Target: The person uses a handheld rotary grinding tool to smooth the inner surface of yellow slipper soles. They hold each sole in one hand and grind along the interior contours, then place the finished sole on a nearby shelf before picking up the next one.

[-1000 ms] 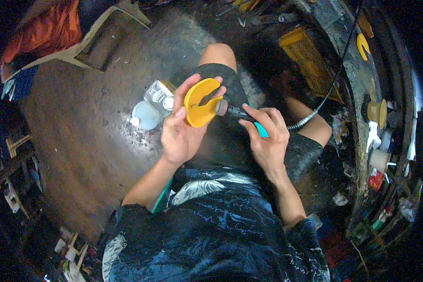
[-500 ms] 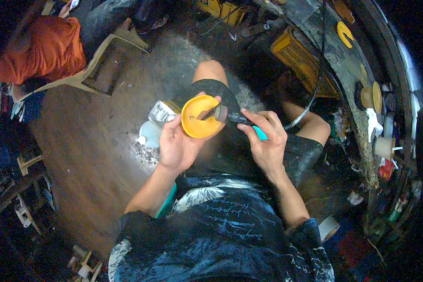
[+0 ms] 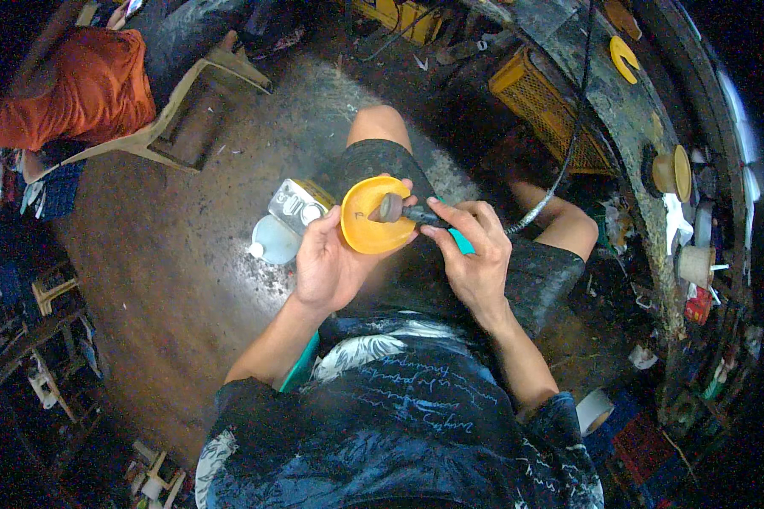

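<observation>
My left hand (image 3: 329, 270) holds a round yellow disc (image 3: 362, 227) with a slot cut in from its right side. The thumb is at its left edge and fingertips show behind its right side. My right hand (image 3: 482, 259) grips a black handheld rotary grinder (image 3: 426, 217) between thumb and fingers, with a teal piece (image 3: 462, 241) under them. Its brownish-grey grinding head (image 3: 390, 207) lies over the disc's slot; whether it touches the edge I cannot tell. A hose or cable (image 3: 545, 209) runs from the grinder up to the right.
Beyond my left hand stand a metal tin (image 3: 290, 202) and a translucent bottle (image 3: 275, 241). A yellow crate (image 3: 545, 110) is at the upper right, beside a worn bench (image 3: 607, 106) bearing another slotted yellow disc (image 3: 625, 59). A person in orange (image 3: 81, 89) sits on a chair (image 3: 174, 127).
The grinding head has moved left, from the mouth of the slot to farther inside it. The yellow disc has shifted slightly right and tilted, and my right hand has moved slightly left.
</observation>
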{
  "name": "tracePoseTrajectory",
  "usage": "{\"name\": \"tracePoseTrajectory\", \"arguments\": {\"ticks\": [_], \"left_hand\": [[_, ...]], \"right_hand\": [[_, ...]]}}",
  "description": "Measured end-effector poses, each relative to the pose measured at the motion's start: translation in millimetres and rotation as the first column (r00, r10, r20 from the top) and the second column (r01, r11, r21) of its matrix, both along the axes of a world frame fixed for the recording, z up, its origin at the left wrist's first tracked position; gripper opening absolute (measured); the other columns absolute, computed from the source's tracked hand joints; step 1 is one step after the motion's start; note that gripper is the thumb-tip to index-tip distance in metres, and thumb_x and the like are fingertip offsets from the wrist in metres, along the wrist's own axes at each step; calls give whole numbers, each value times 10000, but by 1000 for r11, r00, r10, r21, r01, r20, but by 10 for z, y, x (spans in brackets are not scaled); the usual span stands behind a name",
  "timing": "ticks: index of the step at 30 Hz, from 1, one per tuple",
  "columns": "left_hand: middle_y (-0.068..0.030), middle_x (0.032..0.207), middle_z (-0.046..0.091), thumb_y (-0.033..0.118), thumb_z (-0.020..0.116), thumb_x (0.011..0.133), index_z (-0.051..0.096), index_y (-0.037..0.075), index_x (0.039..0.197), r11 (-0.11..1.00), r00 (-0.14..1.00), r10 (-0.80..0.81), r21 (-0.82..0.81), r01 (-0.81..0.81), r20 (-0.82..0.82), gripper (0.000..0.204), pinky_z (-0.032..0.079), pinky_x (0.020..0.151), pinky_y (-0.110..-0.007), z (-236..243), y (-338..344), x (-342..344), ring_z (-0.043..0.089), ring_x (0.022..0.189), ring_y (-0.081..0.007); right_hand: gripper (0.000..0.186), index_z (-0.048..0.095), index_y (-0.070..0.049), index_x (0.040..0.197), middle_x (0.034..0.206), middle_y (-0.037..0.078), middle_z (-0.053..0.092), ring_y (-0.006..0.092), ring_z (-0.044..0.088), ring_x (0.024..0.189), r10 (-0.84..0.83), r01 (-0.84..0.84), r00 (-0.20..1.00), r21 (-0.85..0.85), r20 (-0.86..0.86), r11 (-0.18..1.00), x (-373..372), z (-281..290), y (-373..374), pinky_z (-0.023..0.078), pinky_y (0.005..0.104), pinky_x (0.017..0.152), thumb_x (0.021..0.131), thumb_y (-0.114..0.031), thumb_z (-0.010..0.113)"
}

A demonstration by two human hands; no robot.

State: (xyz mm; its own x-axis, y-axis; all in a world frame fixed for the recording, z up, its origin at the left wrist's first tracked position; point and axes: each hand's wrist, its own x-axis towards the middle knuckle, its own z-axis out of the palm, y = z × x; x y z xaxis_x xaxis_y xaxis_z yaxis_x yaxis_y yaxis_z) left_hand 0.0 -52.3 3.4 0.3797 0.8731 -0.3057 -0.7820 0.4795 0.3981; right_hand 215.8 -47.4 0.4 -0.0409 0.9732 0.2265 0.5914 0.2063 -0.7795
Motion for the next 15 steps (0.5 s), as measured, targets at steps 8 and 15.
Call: {"name": "tracePoseTrajectory", "arguments": {"ticks": [8,15], "left_hand": [[-216,1721,397,413,323,1129,378,-9,1653,1000,1000,-1,16,1,-18,675,369,1283,-563,-14,-6,-6,436,1566,-354],[-178,1687,450,425,337,1129,346,14,1677,999,990,5,-50,-12,-139,686,377,1274,-577,-23,-47,-32,445,1558,-351]], "right_hand": [[402,823,-76,1210,966,130,704,281,700,888,50,-50,998,-2,26,999,-42,40,-15,566,384,803,817,-42,893],[393,829,-135,1202,979,115,693,291,695,915,7,-7,1000,-19,1,1000,-61,83,-45,578,394,819,817,-98,900]]}}
